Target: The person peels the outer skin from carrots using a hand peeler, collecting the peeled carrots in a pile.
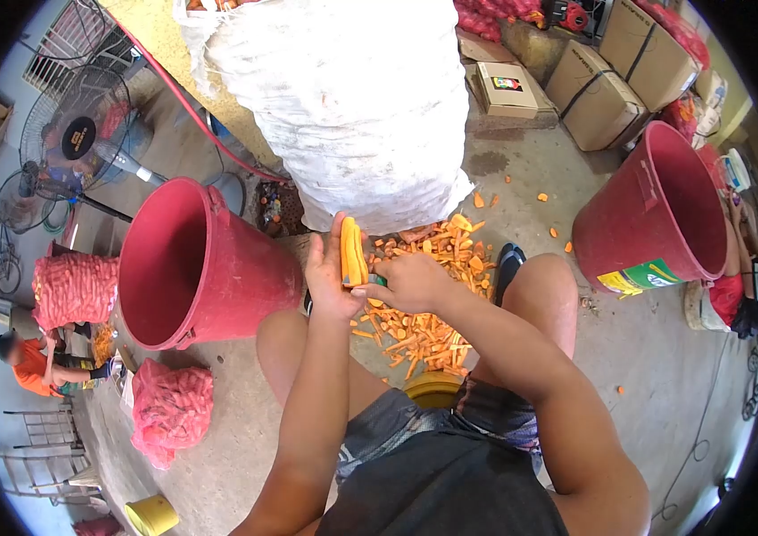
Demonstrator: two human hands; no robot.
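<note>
Left hand [330, 279] grips one carrot [353, 253], held upright above my knees: bright orange, smooth, blunt-tipped. Right hand [410, 282] curls closed against its lower end; contents hidden from me. I count two red buckets [245, 277], one white sack [352, 107], one heap of orange peelings [424, 332].

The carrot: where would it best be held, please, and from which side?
I would grip the carrot by its lower end, coming from the left, as the left hand does. It stands upright and is long and slim, so a low grip leaves its upper length bare toward the right hand.
</note>
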